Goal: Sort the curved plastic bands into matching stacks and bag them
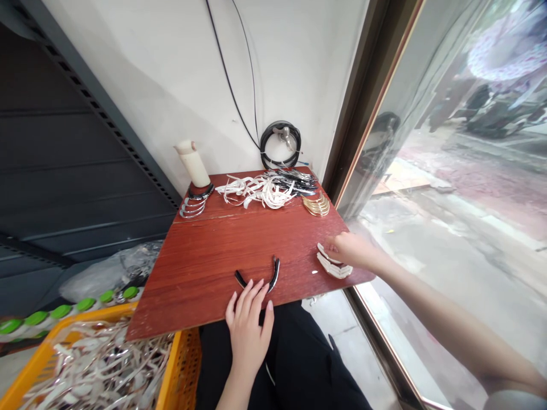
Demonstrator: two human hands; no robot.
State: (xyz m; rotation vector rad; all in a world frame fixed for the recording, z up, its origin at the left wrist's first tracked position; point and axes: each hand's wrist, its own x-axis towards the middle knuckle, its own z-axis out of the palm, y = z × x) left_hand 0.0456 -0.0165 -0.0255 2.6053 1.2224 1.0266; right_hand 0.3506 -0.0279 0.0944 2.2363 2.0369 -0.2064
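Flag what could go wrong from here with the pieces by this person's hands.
1. The black curved piece lies near the front edge of the red-brown tabletop, at the fingertips of the left hand; a careless nudge might push it off.
2. The white curved pieces sit close together near the right front corner, by the right hand; moving one could knock another out of place or over the edge.
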